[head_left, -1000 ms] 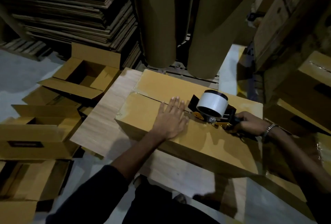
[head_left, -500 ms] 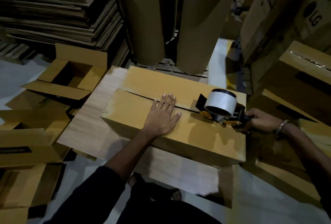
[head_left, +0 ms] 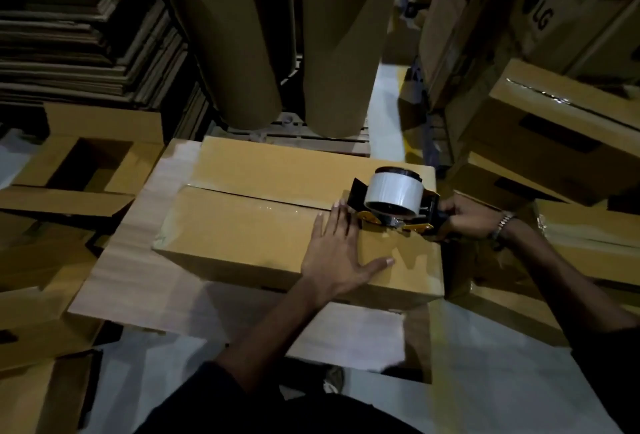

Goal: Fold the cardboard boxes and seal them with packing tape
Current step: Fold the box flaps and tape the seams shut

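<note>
Cardboard box [head_left: 277, 225], matte brown, long rectangle, lies across the pale wood-grain board [head_left: 138, 260], reaching its far-right corner. Glossy clear tape covers the left stretch of the centre seam. Left hand [head_left: 337, 257] flat, fingers straight, pressing the near flap. Right hand [head_left: 462, 217] clenched around the handle of the tape dispenser [head_left: 394, 203], black-and-yellow with a white roll. Since half a second ago, dispenser and left hand moved toward the box's right end.
</note>
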A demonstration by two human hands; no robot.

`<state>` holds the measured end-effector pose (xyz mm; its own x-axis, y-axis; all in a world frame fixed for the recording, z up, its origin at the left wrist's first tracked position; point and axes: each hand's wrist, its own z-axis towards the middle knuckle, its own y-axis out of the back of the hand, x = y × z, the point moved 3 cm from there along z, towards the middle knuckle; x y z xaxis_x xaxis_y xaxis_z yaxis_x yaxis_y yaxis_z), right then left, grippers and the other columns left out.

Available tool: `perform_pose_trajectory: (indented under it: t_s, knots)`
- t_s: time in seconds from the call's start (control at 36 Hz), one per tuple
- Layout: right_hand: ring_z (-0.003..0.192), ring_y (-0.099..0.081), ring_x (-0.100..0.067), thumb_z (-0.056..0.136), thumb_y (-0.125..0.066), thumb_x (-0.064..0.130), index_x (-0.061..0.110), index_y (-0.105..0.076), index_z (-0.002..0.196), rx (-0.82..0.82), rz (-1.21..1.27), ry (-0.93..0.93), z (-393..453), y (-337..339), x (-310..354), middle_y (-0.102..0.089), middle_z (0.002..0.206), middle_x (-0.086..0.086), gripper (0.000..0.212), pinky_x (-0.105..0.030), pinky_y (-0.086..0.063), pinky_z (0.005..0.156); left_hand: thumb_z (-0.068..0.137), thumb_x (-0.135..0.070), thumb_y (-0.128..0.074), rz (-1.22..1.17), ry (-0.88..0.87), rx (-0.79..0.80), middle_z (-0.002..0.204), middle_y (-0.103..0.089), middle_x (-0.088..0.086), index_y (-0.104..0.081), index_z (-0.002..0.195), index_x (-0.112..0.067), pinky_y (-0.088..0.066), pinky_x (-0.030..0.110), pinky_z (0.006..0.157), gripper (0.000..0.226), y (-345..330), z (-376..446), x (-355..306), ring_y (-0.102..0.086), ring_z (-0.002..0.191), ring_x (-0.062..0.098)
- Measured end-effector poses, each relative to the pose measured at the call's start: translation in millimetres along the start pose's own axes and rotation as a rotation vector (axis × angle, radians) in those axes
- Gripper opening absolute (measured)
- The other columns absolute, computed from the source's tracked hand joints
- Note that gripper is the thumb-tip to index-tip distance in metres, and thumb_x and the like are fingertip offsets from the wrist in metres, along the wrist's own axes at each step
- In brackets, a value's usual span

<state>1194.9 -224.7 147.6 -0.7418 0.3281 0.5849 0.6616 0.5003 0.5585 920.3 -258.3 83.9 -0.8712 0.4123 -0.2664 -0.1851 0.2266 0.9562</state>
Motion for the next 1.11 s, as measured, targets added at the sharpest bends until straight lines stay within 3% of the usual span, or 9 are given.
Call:
perform_pose_trajectory:
  t_s: [0.08,0.17,0.28,0.36,0.44,0.61,0.86,1.03,1.11]
  knots:
    - [0.082,-0.068,-0.027,0.072,-0.084,0.026,0.015,-0.08,0.093,0.003,-0.021,0.007,-4,1,1,-0.077,0.092,-0.012,0.024,-0.037,-0.052,0.073,0.085,-0.098,-0.012,-0.004,-0.006,-0.007,0.174,0.011,0.012,-0.003,0.167,-0.011,0.0,0.054,0.13,0.12,-1,0,2,0.016,0.161,0.023]
    - [0.083,-0.066,-0.025,0.08,-0.083,0.017,0.014,-0.079,0.092,-0.018,-0.045,-0.01,-11,14,-10,-0.076,0.092,-0.011,0.013,-0.038,-0.05,0.074,0.085,-0.097,-0.008,0.011,0.014,0.009,0.174,0.015,0.009,0.005,0.167,-0.012,0.002,0.051,0.13,0.118,-2,2,2,0.019,0.16,0.021]
    - [0.068,-0.063,-0.017,0.078,-0.078,0.015,0.012,-0.075,0.079,-0.07,-0.073,-0.083,-33,47,-49,-0.07,0.068,0.003,0.005,-0.033,-0.044,0.067,0.087,-0.095,-0.006,0.029,0.022,0.017,0.173,0.018,0.008,0.009,0.166,-0.013,0.005,0.05,0.13,0.115,-3,3,2,0.022,0.159,0.021]
    - [0.069,-0.058,-0.03,0.084,-0.071,-0.001,-0.004,-0.071,0.085,-0.104,-0.121,-0.147,-44,57,-73,-0.066,0.072,-0.015,0.003,-0.038,-0.043,0.064,0.087,-0.094,-0.005,0.03,0.026,0.022,0.172,0.021,0.009,0.012,0.165,-0.013,0.005,0.052,0.129,0.114,-4,4,-3,0.024,0.158,0.022]
    - [0.066,-0.059,-0.027,0.083,-0.069,-0.004,-0.01,-0.068,0.084,-0.15,-0.192,-0.162,-40,55,-78,-0.068,0.077,-0.028,0.006,-0.038,-0.045,0.063,0.087,-0.094,-0.005,0.046,0.058,0.021,0.172,0.018,0.013,0.01,0.166,-0.012,0.004,0.055,0.129,0.115,-2,5,-8,0.023,0.158,0.027]
    - [0.053,-0.051,-0.017,0.082,-0.066,-0.007,0.003,-0.065,0.072,-0.177,-0.211,-0.181,-34,57,-67,-0.06,0.055,-0.001,0.015,-0.027,-0.036,0.052,0.079,-0.101,-0.01,-0.048,-0.017,0.075,0.172,0.016,0.016,0.002,0.167,-0.012,0.007,0.062,0.126,0.126,-3,18,-69,0.02,0.159,0.029]
    - [0.064,-0.057,-0.021,0.085,-0.068,0.001,0.015,-0.061,0.071,-0.112,-0.251,-0.199,-42,60,-61,-0.063,0.069,-0.005,0.021,-0.033,-0.044,0.057,0.078,-0.101,-0.02,-0.079,-0.025,0.023,0.172,0.021,0.016,0.008,0.165,-0.005,0.005,0.06,0.126,0.133,-17,25,-95,0.023,0.159,0.028]
    - [0.06,-0.047,-0.015,0.087,-0.067,-0.003,0.018,-0.055,0.065,-0.077,-0.178,-0.127,-45,60,-69,-0.052,0.064,-0.001,0.033,-0.027,-0.037,0.054,0.08,-0.098,-0.02,-0.056,-0.016,0.001,0.173,0.018,0.015,0.004,0.167,-0.008,0.003,0.059,0.127,0.127,-20,25,-99,0.022,0.159,0.026]
    - [0.067,-0.054,-0.025,0.088,-0.07,0.0,0.006,-0.066,0.077,-0.06,-0.163,-0.104,-50,67,-97,-0.063,0.077,-0.019,0.013,-0.034,-0.042,0.06,0.081,-0.096,-0.019,-0.035,-0.009,0.018,0.172,0.022,0.014,0.012,0.165,-0.01,0.006,0.058,0.127,0.125,-22,25,-100,0.026,0.158,0.026]
